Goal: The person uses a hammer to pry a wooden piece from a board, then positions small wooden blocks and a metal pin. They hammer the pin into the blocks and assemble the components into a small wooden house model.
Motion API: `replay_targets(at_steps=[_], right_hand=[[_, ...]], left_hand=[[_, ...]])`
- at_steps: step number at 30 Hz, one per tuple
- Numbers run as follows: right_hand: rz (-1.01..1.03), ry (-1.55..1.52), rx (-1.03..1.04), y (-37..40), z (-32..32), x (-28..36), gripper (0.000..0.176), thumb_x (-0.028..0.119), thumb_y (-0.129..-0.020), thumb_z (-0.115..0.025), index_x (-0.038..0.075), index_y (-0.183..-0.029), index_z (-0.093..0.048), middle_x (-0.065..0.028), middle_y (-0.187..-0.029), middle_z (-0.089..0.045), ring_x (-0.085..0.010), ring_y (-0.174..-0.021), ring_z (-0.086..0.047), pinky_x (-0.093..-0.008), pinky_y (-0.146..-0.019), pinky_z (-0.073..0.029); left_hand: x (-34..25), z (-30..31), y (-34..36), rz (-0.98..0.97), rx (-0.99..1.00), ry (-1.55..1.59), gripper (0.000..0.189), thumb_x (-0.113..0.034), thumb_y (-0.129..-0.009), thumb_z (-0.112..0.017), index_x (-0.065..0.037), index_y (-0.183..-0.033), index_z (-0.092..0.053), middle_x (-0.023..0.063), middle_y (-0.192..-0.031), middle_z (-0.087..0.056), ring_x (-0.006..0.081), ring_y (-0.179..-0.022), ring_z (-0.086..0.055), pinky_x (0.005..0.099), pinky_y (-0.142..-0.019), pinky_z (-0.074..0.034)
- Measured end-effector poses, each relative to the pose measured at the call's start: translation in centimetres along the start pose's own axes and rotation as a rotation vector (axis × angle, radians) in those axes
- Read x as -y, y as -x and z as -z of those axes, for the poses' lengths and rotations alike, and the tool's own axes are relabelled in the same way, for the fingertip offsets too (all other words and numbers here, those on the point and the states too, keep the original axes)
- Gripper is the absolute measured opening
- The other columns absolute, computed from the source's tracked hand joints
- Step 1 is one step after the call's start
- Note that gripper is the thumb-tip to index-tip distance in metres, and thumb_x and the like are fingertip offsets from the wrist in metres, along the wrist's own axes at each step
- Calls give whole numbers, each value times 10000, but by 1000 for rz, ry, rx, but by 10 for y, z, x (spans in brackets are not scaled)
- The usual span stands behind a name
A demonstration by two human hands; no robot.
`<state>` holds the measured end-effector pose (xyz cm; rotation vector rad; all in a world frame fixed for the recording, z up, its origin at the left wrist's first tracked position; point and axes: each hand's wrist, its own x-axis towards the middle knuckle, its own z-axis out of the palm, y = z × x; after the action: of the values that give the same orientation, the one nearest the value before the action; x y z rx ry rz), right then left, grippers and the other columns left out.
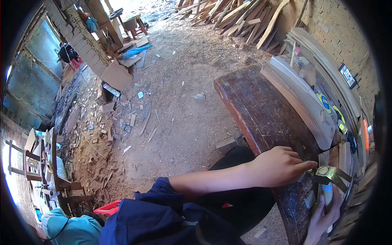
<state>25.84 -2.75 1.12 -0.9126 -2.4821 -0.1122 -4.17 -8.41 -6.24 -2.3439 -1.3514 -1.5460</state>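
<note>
My left hand (pixel 281 166) is over the dark wooden bench (pixel 261 110), its fingers curled together and one digit stretched towards the hammer head. What it holds, if anything, is hidden. At the lower right, my right hand (pixel 326 214) is wrapped round the pale handle of a claw hammer (pixel 331 175). The brass-coloured head sits just right of my left fingertips, above small wood pieces at the bench edge. A long curved wooden board (pixel 298 98) lies along the right part of the bench.
Tape measures (pixel 324 103), an orange tool (pixel 366 134) and a phone (pixel 348 76) are on the right. Planks (pixel 245 20) lean at the back. Scraps litter the floor (pixel 179 122). A red stool (pixel 108 208) is at lower left; a person (pixel 67 53) sits far left.
</note>
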Motion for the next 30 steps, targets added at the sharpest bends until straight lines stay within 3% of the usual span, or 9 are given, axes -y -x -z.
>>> replay_targets(at_steps=[4,7,16,22,30], right_hand=[[-8,48,83,-2,4,2,404,186,-1082,-604,-50,-1409,-579,-226,-1346,-663,-422,-1234,-644,-506,-1058,-502],[-58,-67,17,-1,2,3,403,194,-1084,-603,-51,-1404,-584,-220,-1353,-663,-412,-1237,-646,-504,-1067,-497],[-74,-57,40,-4,1,10,377,184,-1077,-611,-49,-1374,-614,-213,-1322,-683,-391,-1224,-657,-488,-1043,-512],[-45,-23,89,-3,6,4,381,169,-1069,-619,-54,-1377,-610,-219,-1319,-683,-384,-1218,-661,-481,-1038,-514],[-76,-90,26,-5,3,7,385,152,-1074,-607,-58,-1397,-593,-224,-1371,-652,-389,-1265,-632,-492,-1073,-494]], left_hand=[[0,0,0,-4,-18,0,548,-202,-974,-700,-47,-1481,-565,81,-920,-745,243,-847,-730,380,-773,-551],[-1,1,-1,8,1,-15,548,-206,-974,-700,-50,-1482,-566,75,-925,-748,242,-846,-731,373,-765,-550],[-4,15,0,43,101,38,735,-277,-912,-759,-113,-1572,-480,78,-972,-729,255,-957,-717,380,-935,-519],[-4,11,-2,62,102,48,746,-243,-936,-728,-130,-1608,-426,68,-880,-667,248,-908,-693,381,-915,-503],[-7,15,-3,76,123,27,758,-226,-943,-722,-131,-1624,-401,56,-876,-640,238,-889,-672,382,-870,-496]])
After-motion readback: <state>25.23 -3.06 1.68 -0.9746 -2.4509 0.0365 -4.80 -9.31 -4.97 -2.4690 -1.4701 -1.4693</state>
